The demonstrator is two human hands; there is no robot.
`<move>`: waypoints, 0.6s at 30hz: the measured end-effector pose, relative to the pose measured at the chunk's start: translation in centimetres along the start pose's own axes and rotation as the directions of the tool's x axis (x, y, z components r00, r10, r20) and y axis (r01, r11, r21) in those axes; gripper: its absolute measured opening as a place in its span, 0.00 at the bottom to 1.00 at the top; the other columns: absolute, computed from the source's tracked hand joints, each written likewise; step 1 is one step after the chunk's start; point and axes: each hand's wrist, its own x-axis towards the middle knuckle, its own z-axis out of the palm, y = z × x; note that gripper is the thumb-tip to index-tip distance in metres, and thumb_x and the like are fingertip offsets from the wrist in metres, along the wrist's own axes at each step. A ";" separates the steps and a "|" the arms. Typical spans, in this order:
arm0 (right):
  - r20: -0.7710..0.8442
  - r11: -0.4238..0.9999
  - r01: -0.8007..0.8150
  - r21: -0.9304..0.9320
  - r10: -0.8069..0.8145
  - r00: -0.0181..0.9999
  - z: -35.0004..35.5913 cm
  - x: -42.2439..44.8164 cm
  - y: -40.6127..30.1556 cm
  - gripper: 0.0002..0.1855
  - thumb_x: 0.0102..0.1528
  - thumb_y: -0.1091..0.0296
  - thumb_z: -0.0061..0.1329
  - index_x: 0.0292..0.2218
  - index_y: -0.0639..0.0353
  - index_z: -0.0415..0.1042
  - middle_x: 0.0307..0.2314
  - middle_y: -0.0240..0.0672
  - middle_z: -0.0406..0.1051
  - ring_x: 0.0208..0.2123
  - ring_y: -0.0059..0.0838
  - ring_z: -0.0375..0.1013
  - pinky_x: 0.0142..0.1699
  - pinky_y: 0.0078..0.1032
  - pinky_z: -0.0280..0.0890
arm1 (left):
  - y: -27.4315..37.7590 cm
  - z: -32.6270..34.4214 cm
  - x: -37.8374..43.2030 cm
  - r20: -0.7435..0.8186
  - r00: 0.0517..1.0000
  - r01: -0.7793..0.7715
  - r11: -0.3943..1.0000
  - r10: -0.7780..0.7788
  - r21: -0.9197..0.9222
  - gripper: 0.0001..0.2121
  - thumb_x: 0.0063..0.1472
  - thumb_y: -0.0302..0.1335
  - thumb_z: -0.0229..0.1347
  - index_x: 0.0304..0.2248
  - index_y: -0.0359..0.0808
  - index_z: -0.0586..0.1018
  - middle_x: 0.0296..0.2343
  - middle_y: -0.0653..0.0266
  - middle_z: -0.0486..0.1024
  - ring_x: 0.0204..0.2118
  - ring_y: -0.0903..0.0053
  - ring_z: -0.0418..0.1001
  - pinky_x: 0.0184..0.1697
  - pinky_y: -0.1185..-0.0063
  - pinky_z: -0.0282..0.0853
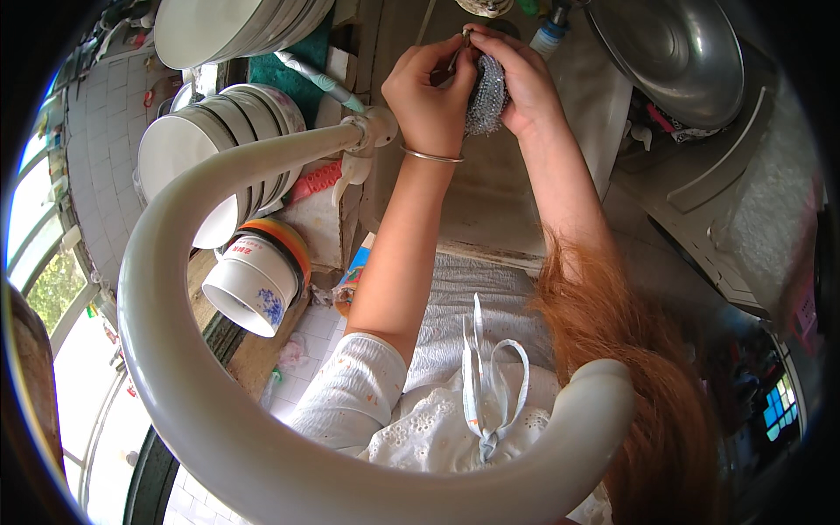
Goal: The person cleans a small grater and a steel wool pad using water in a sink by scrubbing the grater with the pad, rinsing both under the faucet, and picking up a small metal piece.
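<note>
My left hand (430, 92), with a metal bangle on its wrist, pinches a small thin object (466, 37) between thumb and fingers above the sink basin (489, 203). My right hand (525, 82) meets it, its fingertips at the same small object. A silvery mesh scourer (487, 98) rests in the right hand, against the palm side, and hangs down between both hands. What the thin object is cannot be told, as the fingers cover most of it. A thick, curved pale faucet spout (157, 262) arches across the foreground.
Stacked white bowls (177, 154) and more dishes (203, 33) stand on the left, near a blue-patterned white bowl (243, 289). A green-tipped brush handle (321, 82) lies beside them. On the right is a large metal basin (669, 52); a blue-capped bottle (550, 34) is near the top.
</note>
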 end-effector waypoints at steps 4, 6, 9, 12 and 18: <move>-0.019 1.000 -0.004 0.025 0.005 1.000 0.3 0.0 0.1 0.08 0.51 0.72 0.49 0.34 0.64 0.73 0.27 0.33 0.72 0.29 0.21 0.71 0.34 0.19 0.66 | 0.6 -0.3 0.2 0.042 0.998 -0.051 0.990 0.046 0.132 0.07 0.47 0.18 0.59 0.29 0.29 0.79 0.21 0.66 0.74 0.22 0.85 0.72 0.25 0.88 0.68; -0.025 1.000 -0.005 0.019 0.005 1.000 0.2 0.3 0.2 0.09 0.50 0.71 0.49 0.34 0.63 0.73 0.27 0.33 0.72 0.29 0.21 0.71 0.34 0.18 0.66 | 0.7 -0.3 0.2 0.046 0.997 -0.062 0.987 0.056 0.146 0.07 0.46 0.18 0.59 0.29 0.30 0.79 0.21 0.66 0.74 0.22 0.85 0.72 0.25 0.88 0.68; -0.040 1.000 -0.016 0.010 0.016 0.999 0.7 0.2 0.1 0.08 0.51 0.71 0.49 0.34 0.63 0.73 0.27 0.33 0.72 0.28 0.21 0.71 0.34 0.19 0.66 | 0.6 -0.4 0.2 0.063 0.995 -0.083 0.982 0.073 0.168 0.07 0.47 0.18 0.59 0.29 0.30 0.79 0.22 0.66 0.74 0.21 0.85 0.71 0.26 0.88 0.68; 0.000 1.000 -0.008 0.012 0.008 1.000 1.0 0.4 -0.2 0.08 0.51 0.71 0.49 0.33 0.63 0.73 0.26 0.33 0.72 0.28 0.21 0.71 0.33 0.19 0.66 | 0.3 -0.1 0.3 -0.034 0.999 -0.011 0.999 0.013 0.043 0.08 0.46 0.18 0.58 0.30 0.31 0.79 0.21 0.62 0.74 0.21 0.81 0.72 0.26 0.85 0.69; 0.000 0.997 0.071 -0.013 -0.071 0.997 1.0 1.1 -0.9 0.08 0.52 0.71 0.47 0.35 0.57 0.72 0.25 0.34 0.72 0.25 0.22 0.70 0.32 0.19 0.66 | 0.3 0.8 0.9 -0.039 0.981 0.172 0.943 -0.190 -0.285 0.08 0.49 0.19 0.57 0.30 0.24 0.77 0.23 0.61 0.76 0.26 0.83 0.74 0.30 0.87 0.69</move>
